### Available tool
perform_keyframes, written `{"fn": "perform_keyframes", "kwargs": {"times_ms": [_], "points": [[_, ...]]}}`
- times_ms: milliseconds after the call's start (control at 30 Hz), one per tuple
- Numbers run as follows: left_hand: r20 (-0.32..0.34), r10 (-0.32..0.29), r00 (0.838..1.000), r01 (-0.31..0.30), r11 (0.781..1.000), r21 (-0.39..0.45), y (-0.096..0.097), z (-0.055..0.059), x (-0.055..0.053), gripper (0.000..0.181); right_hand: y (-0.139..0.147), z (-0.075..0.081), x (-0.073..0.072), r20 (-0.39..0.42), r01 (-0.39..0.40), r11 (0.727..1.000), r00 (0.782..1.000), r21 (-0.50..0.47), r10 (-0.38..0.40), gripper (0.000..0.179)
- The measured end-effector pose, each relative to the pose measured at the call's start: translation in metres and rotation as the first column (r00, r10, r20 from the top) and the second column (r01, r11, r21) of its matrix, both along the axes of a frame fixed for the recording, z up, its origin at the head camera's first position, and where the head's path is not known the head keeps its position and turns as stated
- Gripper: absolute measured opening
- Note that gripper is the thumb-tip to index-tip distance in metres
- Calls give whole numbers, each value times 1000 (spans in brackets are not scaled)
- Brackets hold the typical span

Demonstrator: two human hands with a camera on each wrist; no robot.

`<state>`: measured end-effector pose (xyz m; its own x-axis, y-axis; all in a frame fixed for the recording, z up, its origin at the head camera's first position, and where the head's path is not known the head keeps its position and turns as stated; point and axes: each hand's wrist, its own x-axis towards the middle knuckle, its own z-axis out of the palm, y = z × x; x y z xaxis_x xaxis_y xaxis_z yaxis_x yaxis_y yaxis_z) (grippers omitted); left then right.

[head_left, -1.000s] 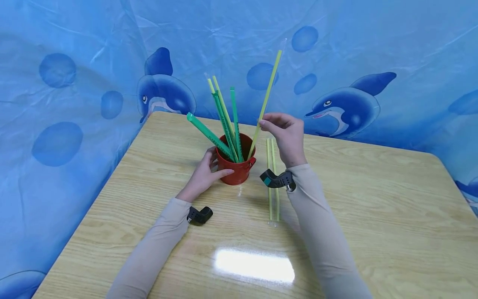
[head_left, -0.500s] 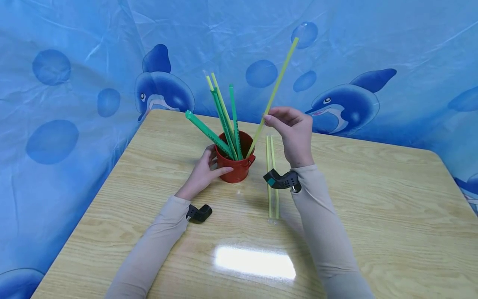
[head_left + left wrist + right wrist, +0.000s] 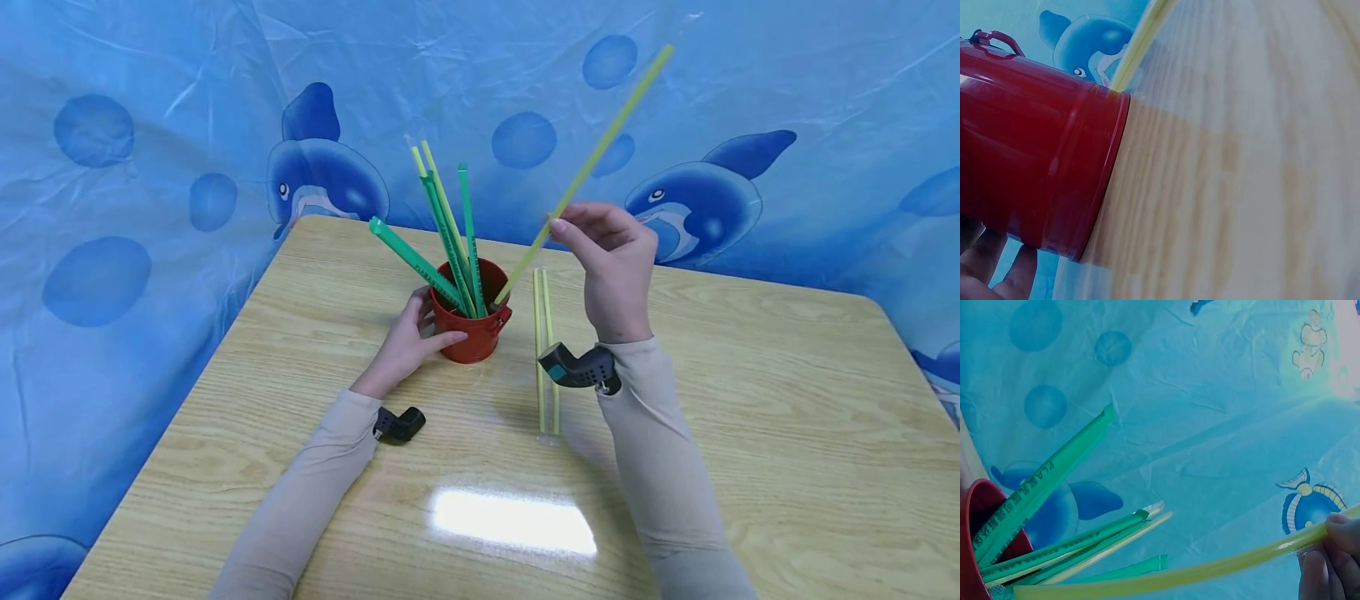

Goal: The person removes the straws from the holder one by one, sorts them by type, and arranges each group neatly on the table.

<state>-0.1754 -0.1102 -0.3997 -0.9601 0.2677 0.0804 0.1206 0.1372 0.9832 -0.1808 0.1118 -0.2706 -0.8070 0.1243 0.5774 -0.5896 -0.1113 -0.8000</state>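
A small red bucket (image 3: 468,343) stands on the table, its side gripped by my left hand (image 3: 401,346) with the thumb in front. In the left wrist view, fingertips (image 3: 1021,272) lie against the bucket's wall. Between thumb and fingers my right hand (image 3: 618,262) pinches a yellow straw (image 3: 600,150) in clear wrapping. That straw leans steeply to the right, its lower end just inside the bucket's right rim. Several green-wrapped straws (image 3: 412,260) and two yellow straws (image 3: 441,187) lean leftward in the bucket.
Two more wrapped yellow straws (image 3: 538,367) lie side by side on the wooden table (image 3: 750,433), right of the bucket. Behind the table hangs a blue sheet (image 3: 450,75) printed with dolphins. A light reflection shines near the front.
My right hand has moved right and slightly up, tilting the yellow straw further over. The straw's lower end has risen toward the bucket's rim. My left hand keeps its hold on the bucket.
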Motion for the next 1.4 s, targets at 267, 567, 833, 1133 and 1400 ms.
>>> {"fn": "perform_keyframes", "kwargs": {"times_ms": [267,567,833,1133,1400], "points": [[7,-6,1000,6,1000,9,1,0,-1,77,3,5,7,-39,3,1000,999,-18,-4,6],[-26,-7,1000,8,1000,8,1,-1,-2,77,10,9,14,-70,-37,996,997,-85,31,4],[9,-3,1000,3,1000,9,0,-1,0,77,19,6,20,-60,-50,995,997,-92,45,5],[33,-5,999,4,1000,19,-2,-1,2,78,35,-4,25,1,-10,998,1000,-65,10,4],[26,-2,1000,2,1000,14,-1,-1,0,77,50,-10,29,105,-39,994,993,-106,51,4]]}}
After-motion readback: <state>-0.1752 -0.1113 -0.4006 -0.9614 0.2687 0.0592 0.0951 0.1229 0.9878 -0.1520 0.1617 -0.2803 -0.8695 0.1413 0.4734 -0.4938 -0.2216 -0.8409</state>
